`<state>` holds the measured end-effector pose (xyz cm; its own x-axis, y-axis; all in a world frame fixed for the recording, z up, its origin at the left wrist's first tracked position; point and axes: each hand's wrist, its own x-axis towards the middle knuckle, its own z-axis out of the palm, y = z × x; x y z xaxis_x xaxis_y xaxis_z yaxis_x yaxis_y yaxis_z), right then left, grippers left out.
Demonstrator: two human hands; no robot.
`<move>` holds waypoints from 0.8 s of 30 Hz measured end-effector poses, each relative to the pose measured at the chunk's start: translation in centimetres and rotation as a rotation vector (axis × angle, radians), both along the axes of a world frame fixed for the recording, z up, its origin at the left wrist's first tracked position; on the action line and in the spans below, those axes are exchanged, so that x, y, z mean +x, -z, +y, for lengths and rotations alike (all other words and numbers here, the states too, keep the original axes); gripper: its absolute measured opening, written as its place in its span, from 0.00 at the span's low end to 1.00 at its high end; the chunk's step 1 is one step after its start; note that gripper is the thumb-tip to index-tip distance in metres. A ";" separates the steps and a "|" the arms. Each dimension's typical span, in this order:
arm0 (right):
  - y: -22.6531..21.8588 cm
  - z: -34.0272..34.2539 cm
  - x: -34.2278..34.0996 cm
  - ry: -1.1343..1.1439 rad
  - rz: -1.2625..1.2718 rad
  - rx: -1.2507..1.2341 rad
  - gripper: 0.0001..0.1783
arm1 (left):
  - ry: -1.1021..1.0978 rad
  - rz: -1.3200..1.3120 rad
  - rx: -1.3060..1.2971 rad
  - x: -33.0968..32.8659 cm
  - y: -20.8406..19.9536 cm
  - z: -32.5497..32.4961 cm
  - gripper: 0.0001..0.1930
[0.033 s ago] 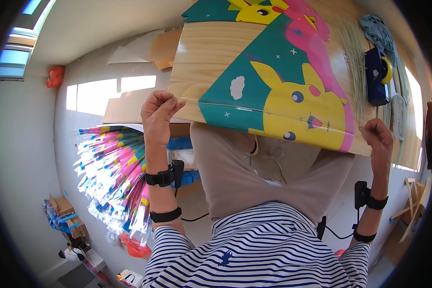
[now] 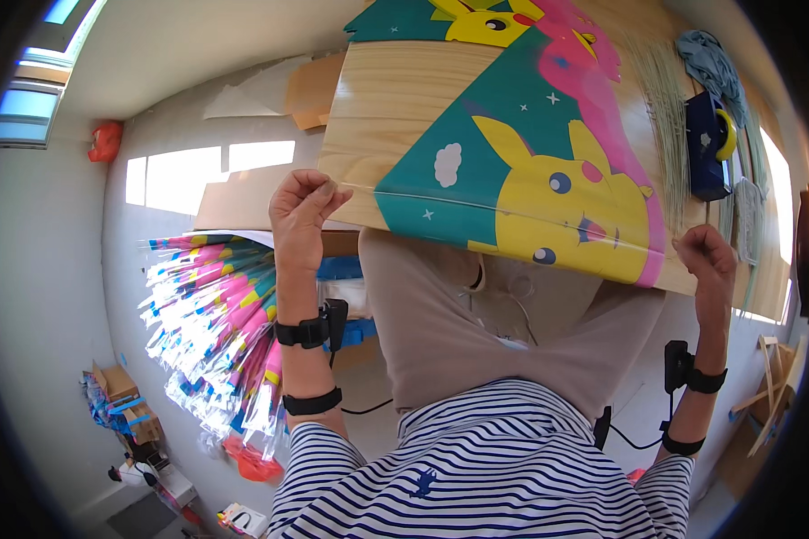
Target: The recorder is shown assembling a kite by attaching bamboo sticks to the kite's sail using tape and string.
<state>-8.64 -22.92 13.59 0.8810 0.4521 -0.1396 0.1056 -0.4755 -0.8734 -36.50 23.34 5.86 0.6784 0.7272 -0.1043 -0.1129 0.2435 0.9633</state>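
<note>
A large printed plastic sheet (image 2: 463, 193) in teal, pink and yellow with a cartoon character lies over the table's near edge. Across it runs a thin, shiny pale strip (image 2: 440, 198), roughly parallel to the sheet's near edge; whether it is tape or a thin rod I cannot tell. Just off the sheet's left corner, my left hand (image 2: 300, 208) is closed in a pinch at one end of this strip. Beyond the pink right edge, my right hand (image 2: 708, 254) is pinched too, in line with the strip's other end, which is hard to see there.
Thin pale rods (image 2: 663, 108) lie along the table's right side, near a dark blue tape dispenser (image 2: 706, 148) with a yellow roll and a blue-grey cloth (image 2: 708, 61). Another printed sheet (image 2: 404, 22) lies at the far edge. Many wrapped colourful bundles (image 2: 216, 314) fan out at the left.
</note>
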 end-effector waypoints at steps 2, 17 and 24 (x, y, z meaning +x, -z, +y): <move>0.4 -0.3 0.4 -0.022 0.022 -0.018 0.02 | -0.020 0.035 -0.013 0.4 0.3 -0.3 0.04; 6.6 0.6 1.6 0.008 0.265 -0.025 0.05 | -0.070 0.367 0.278 2.0 5.8 1.1 0.05; 9.2 1.4 3.3 0.035 0.193 -0.087 0.04 | -0.039 0.459 0.327 2.6 7.2 1.6 0.04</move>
